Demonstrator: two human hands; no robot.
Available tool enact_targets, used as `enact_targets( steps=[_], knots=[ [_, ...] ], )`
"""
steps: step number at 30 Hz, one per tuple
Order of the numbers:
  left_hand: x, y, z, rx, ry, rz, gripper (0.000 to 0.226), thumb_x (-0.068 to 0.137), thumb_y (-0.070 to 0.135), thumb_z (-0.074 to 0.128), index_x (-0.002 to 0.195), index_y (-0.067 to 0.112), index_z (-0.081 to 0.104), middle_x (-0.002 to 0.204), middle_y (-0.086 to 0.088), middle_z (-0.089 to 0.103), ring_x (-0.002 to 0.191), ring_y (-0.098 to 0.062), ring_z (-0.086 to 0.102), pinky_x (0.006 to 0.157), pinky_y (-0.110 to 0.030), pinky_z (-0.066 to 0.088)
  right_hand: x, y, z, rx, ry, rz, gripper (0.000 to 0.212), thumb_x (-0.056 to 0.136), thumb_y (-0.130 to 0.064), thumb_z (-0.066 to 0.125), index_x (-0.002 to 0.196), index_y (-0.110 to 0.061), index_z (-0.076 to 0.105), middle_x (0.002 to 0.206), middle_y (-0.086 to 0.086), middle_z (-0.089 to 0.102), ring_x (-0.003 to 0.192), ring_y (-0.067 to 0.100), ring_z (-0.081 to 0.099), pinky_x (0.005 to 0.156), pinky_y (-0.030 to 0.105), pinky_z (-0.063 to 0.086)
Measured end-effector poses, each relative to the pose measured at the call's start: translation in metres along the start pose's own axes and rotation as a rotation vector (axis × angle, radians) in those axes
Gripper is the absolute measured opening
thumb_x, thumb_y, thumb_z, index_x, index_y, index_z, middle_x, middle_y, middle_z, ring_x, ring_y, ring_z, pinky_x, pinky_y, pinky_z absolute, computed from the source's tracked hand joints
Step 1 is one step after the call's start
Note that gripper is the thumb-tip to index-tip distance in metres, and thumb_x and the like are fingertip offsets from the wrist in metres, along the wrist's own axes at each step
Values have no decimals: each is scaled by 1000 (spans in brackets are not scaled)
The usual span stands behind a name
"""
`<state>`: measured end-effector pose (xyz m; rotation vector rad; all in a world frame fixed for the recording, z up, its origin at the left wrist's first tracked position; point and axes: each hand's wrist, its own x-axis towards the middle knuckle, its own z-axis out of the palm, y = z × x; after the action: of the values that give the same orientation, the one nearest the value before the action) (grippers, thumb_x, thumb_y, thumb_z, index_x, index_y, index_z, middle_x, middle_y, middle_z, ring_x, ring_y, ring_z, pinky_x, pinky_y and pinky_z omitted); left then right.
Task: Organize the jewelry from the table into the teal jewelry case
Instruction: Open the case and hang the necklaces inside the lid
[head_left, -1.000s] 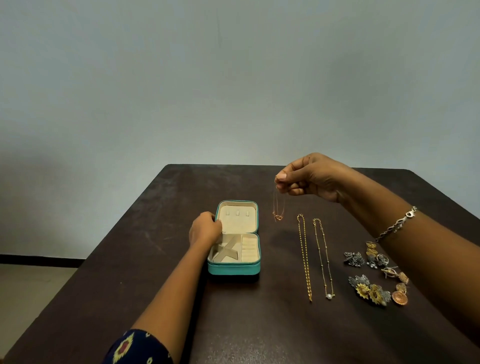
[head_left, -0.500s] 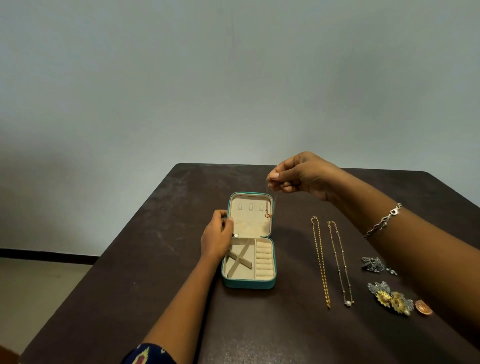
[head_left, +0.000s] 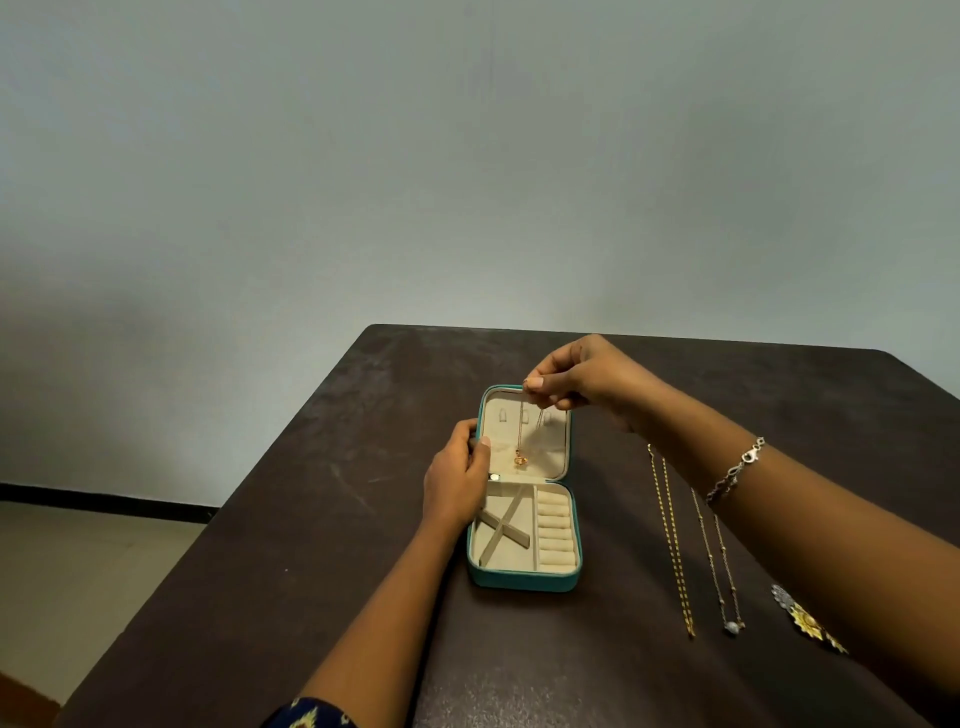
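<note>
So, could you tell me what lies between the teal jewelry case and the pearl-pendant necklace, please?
In the head view, one gold chain lies stretched on the table between the teal jewelry case and the pearl-pendant necklace; nothing else.

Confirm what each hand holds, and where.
Right hand pinches the pendant necklace at the top of its chain; left hand grips the teal case at its left edge.
</note>
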<state>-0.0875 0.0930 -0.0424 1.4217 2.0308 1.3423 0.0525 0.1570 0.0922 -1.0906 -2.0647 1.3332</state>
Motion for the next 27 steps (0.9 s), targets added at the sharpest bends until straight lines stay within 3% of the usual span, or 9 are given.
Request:
enact_targets(
  steps=[6,10,13,20,24,27],
  knots=[
    [-1,0,-1,-13,2,19,28,95,29,45,122,21,48,81,14,56,71,-4,56,65,-29,46,7,9,5,-95,24,-65,6,83,-6,63,82,-3,68,69,4,65,61,8,56,52,11,45],
    [-2,1,-1,-37,4,15,27,95,29,45,121,22,48,94,4,65,81,-13,62,73,-38,52,14,16,8,-273,90,-143,6,82,-14,66,83,-10,70,77,2,67,75,9,60,74,26,51],
    [-2,0,-2,-30,3,21,27,95,29,44,121,21,48,93,6,63,82,-12,62,73,-37,52,20,24,12,-507,180,-231,11,83,-19,65,90,-12,70,89,3,69,82,9,59,77,28,50],
    [-2,-1,-2,-56,-12,21,27,95,30,43,121,24,47,99,6,64,84,-10,64,75,-38,54,27,43,16,-818,334,-517,14,86,-16,62,94,-11,71,89,6,66,89,22,53,69,26,30],
    [-2,-2,-2,-53,-14,23,26,95,31,43,120,25,47,93,10,62,83,-9,63,75,-39,53,32,53,19,-918,427,-682,10,68,-8,77,77,-10,72,70,8,60,69,27,54,56,30,37],
    [-2,-2,-2,-58,-11,32,25,95,30,43,119,24,47,91,11,62,81,-8,63,74,-40,54,32,56,23,-967,432,-748,16,61,-10,82,72,-11,71,70,8,59,67,27,55,52,32,44]
  ],
)
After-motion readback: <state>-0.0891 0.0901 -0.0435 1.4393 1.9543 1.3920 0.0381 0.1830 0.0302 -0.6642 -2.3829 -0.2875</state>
